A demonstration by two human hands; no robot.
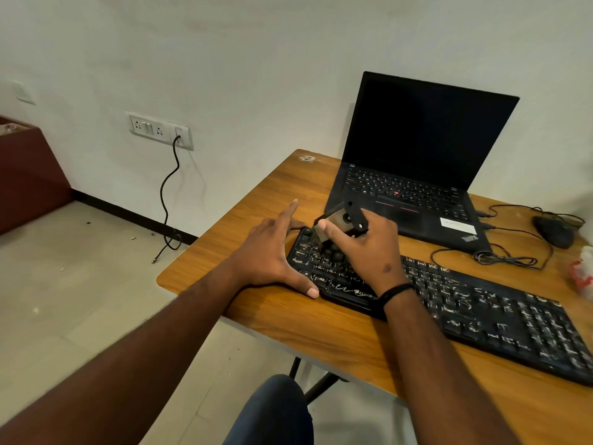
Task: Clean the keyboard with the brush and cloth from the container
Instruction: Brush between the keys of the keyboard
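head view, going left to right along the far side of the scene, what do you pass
wall socket panel → black cable hanging from it → left hand → brush held by right hand → laptop → mouse

Counted: one keyboard [449, 303], one brush [337, 224], one laptop [417, 162], one mouse [553, 231], two hands, left [272, 252] and right [365, 245]. One wooden table [321, 329], one wall socket panel [160, 130] at upper left, one black cable [168, 194] hanging from it.
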